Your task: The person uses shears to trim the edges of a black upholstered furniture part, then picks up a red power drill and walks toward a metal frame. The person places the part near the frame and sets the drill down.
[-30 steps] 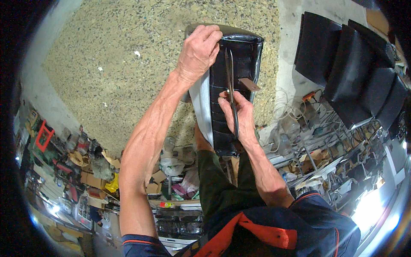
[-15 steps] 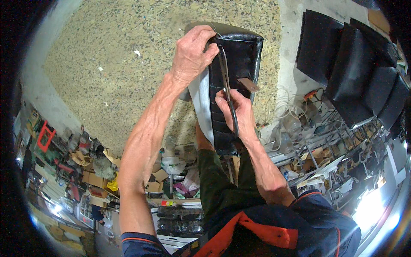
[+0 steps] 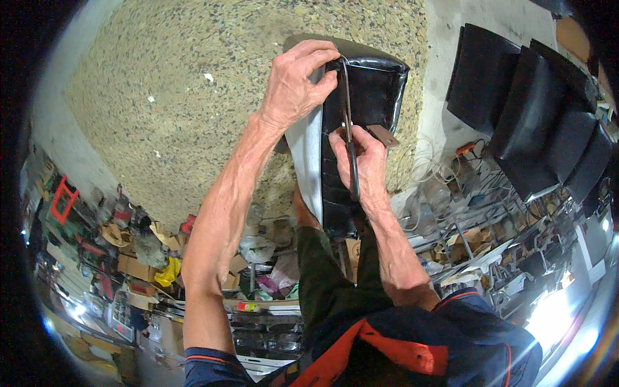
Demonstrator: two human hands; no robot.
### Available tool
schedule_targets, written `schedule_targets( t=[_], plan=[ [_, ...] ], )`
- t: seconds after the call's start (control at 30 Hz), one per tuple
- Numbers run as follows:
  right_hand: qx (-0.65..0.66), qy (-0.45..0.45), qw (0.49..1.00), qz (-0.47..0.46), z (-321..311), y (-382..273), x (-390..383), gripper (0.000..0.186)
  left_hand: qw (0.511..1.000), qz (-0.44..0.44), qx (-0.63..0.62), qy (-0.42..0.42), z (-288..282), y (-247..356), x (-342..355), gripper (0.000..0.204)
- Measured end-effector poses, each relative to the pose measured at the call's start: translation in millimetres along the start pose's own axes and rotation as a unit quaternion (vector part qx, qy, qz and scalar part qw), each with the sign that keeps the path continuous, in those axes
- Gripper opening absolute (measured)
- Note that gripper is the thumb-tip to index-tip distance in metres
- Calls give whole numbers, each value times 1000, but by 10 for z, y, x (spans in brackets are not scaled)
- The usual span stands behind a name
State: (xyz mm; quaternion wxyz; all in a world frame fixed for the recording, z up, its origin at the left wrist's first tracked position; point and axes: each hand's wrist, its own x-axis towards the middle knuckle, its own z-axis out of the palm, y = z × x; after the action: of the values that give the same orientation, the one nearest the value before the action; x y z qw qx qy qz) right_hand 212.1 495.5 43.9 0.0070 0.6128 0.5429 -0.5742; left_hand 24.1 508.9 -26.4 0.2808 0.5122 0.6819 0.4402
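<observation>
One second ago the scissors (image 3: 347, 106) stood with their blades spread, the tips short of the far rim of the black cushion (image 3: 374, 93); now the blades lie close together and the tips have come up to that rim, beside the left fingertips. The left hand (image 3: 296, 87) was bunched in a fist then; its thumb now sits apart from the forefinger, with dark material showing in the gap. The cushion has shifted slightly to the right.

The right hand (image 3: 367, 164) has its grip wrapped around the scissors near the pivot, the dark handles running back along the palm. The left grip is curled against the cushion's far left corner; whether it pinches anything there cannot be told. The cushion lies lengthwise beneath both hands, its near end by the person's legs.

Its cover is glossy and leather-like, crossed by stitched seams, with a rounded, padded far end. A smooth, pale fabric strip (image 3: 305, 151) runs down its left side, tapering toward the body. A flat brown bracket (image 3: 383, 135) with a hole juts from the right side. The surface (image 3: 180, 129) is yellowish and speckled, and curved black padded panels (image 3: 529, 116) stand together at the right.
</observation>
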Motion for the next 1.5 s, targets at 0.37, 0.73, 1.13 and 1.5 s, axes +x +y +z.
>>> schedule_targets(
  t=[0.37, 0.73, 1.13, 1.5],
  plan=[
    [-54, 62, 995, -58, 131, -48, 6, 16, 971, -146, -184, -47, 76, -136, 105, 28],
    [45, 100, 994, 16, 234, 5, 100, 15, 948, -176, -259, -48, 288, -150, 108, 28],
    [25, 97, 995, -16, 226, 42, 23, 13, 956, -163, -246, 4, 333, -13, 36, 28],
    [25, 124, 991, -47, 354, 159, -369, 19, 698, -483, -482, 217, 240, 917, -415, 27]
  ],
)
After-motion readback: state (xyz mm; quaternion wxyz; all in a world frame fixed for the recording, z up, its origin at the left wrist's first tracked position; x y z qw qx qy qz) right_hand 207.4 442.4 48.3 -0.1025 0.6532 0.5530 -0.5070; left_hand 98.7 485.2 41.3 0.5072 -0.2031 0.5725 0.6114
